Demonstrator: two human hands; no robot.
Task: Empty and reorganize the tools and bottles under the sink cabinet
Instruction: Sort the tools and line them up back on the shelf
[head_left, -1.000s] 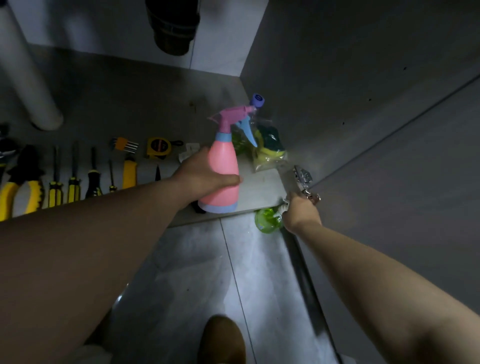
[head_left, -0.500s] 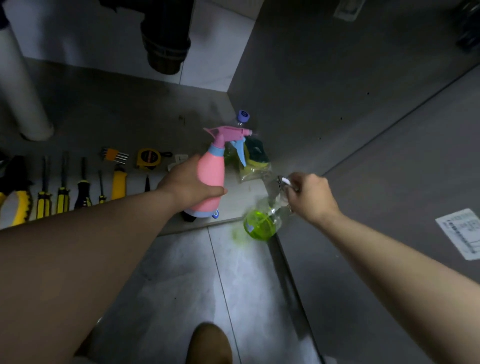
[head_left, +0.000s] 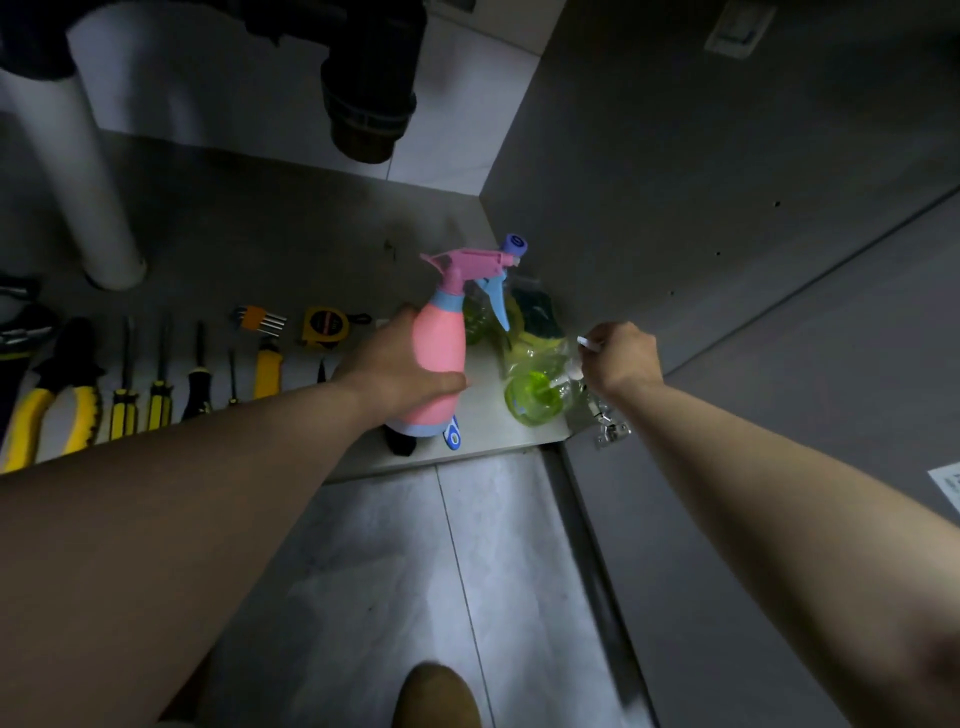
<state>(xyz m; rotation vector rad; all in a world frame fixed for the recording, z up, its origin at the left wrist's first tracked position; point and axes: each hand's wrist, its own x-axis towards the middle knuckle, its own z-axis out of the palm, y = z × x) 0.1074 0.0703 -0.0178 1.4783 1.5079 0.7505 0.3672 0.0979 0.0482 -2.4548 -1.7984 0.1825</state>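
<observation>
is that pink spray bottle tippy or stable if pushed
Probably tippy: the pink spray bottle is tall, with its trigger head up high. Weight is hard to judge, since the body is opaque. Its plastic looks smooth where the left hand grips it, so maybe slippery.

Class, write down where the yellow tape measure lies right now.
In the head view, the yellow tape measure lies on the cabinet floor, left of centre, between the orange hex key set and the left hand.

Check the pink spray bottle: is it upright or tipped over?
Upright: the pink spray bottle has its blue base down and trigger head on top, with the left hand gripping its body.
</observation>
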